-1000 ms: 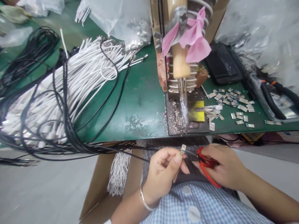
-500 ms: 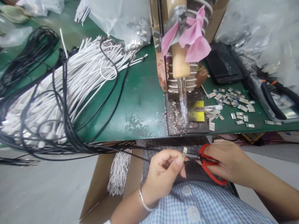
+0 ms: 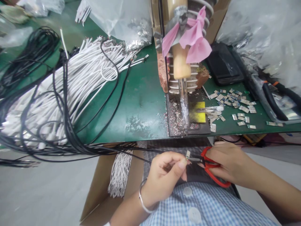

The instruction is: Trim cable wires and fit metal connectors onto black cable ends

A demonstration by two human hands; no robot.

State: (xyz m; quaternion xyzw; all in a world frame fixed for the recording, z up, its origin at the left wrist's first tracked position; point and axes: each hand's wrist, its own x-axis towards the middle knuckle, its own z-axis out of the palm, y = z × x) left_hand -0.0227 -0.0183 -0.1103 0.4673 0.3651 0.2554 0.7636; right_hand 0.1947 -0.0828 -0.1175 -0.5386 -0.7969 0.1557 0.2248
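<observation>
Over my lap, my left hand (image 3: 166,175) pinches the end of a black cable (image 3: 144,160) between thumb and forefinger. A small metal USB connector (image 3: 187,154) sticks up from that pinch. My right hand (image 3: 229,161) grips red-handled scissors (image 3: 205,153), with fingers in the loops. The blades point left and reach the base of the connector; whether they touch it or a wire, I cannot tell. Both hands are in front of the table edge, below the soldering iron (image 3: 184,103), which is mounted tip down with a pink cloth (image 3: 196,47) tied round it.
White cables (image 3: 77,78) and black cables lie heaped on the green table (image 3: 141,103) at left. Loose metal connectors (image 3: 244,109) and black-handled pliers (image 3: 274,97) are at right. A yellow sponge (image 3: 200,117) sits by the iron's tip. Below stands a cardboard box (image 3: 98,188) holding white cables.
The connector has shifted slightly right and tilted a little in my left hand. The scissors and my right hand have moved slightly right and down.
</observation>
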